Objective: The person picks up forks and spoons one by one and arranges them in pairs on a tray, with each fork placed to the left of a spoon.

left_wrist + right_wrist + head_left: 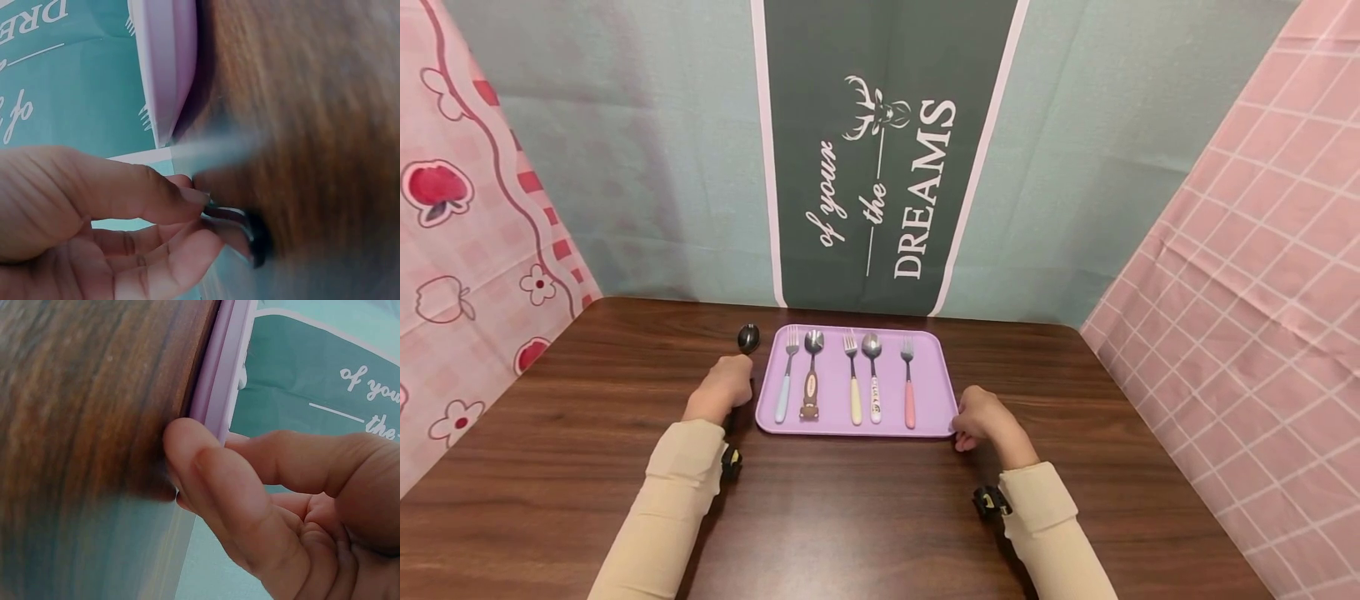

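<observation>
My left hand [724, 387] is to the left of the purple tray [936, 375] and pinches a spoon [748, 337] between thumb and fingers; its dark bowl points away from me. In the left wrist view, the pinched spoon [253, 240] is partly hidden by the fingers. At the tray's near right corner, my right hand [985, 421] grips the rim [215, 394], thumb on one side and fingers on the other. On the tray lie a blue-handled fork [783, 396], a bear-handled spoon [810, 392], a yellow-handled fork [855, 400], a white patterned spoon [876, 396] and a pink-handled fork [910, 400].
The tray sits on a dark wooden table [850, 517], near its far edge. Behind it hangs a green cloth [700, 167] with lettering and a deer head. Pink patterned cloths hang at the left [490, 208] and right [1262, 250].
</observation>
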### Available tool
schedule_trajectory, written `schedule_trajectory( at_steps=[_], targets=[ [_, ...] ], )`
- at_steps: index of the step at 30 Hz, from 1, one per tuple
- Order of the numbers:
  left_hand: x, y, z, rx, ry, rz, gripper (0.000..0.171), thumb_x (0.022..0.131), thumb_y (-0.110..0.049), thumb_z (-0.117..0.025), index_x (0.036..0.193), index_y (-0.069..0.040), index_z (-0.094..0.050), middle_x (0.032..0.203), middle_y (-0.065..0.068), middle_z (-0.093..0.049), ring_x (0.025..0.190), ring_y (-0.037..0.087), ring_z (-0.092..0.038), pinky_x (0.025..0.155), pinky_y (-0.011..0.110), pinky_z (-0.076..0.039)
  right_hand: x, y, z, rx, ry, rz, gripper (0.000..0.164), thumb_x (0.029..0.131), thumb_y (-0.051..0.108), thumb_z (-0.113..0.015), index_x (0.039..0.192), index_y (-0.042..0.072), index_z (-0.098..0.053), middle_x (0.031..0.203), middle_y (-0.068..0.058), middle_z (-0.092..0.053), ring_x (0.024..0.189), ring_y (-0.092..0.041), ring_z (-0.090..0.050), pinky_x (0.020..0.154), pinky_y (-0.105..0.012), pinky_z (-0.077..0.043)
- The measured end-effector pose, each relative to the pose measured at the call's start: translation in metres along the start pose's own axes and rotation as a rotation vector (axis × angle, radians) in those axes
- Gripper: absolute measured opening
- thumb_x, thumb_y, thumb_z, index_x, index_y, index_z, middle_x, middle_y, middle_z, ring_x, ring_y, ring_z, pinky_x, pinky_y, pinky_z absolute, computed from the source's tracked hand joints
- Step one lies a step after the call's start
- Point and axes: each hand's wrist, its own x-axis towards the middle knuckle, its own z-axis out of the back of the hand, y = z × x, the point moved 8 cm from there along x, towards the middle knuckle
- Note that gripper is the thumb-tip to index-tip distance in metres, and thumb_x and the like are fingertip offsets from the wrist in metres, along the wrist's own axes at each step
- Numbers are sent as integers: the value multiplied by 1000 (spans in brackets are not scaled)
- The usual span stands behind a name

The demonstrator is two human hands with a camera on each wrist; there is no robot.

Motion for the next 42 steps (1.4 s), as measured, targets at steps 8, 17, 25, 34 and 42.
schedule_trajectory(
  at_steps=[8,17,25,34,42],
  targets=[
    [0,3,-1,-53,-5,23,10,78,8,-51,86,6,-55,81,23,-52,62,30,-55,42,29,-44,1,-1,-1,8,3,-10,12,78,-8,-58,66,-6,-56,50,-12,-59,46,-20,-61,48,-30,-50],
    [2,2,-4,-84,-7,-3,14,72,9,-53,86,5,-54,78,19,-52,55,25,-54,41,26,-43,0,-2,-2,26,-7,-6,11,77,-9,-59,67,-7,-56,50,-13,-59,46,-20,-61,47,-30,-50],
    [2,2,-2,-62,-22,-8,12,69,8,-56,80,4,-54,76,18,-52,56,26,-54,42,26,-43,0,-3,-4,45,-13,-9,10,76,-9,-59,67,-6,-55,51,-14,-59,46,-21,-61,47,-30,-50],
    [3,5,-2,-59,-26,-28,10,69,9,-54,78,4,-53,74,18,-52,56,27,-55,42,27,-43,1,-3,-5,19,-10,-10,11,78,-9,-59,68,-6,-56,51,-13,-59,47,-21,-62,48,-30,-50],
    [3,7,-3,-78,-11,-34,12,68,9,-54,79,4,-53,75,17,-52,56,25,-54,43,27,-43,0,-3,-6,22,-6,-13,11,78,-8,-59,67,-7,-56,52,-13,-59,48,-22,-62,48,-30,-51]
  ],
)
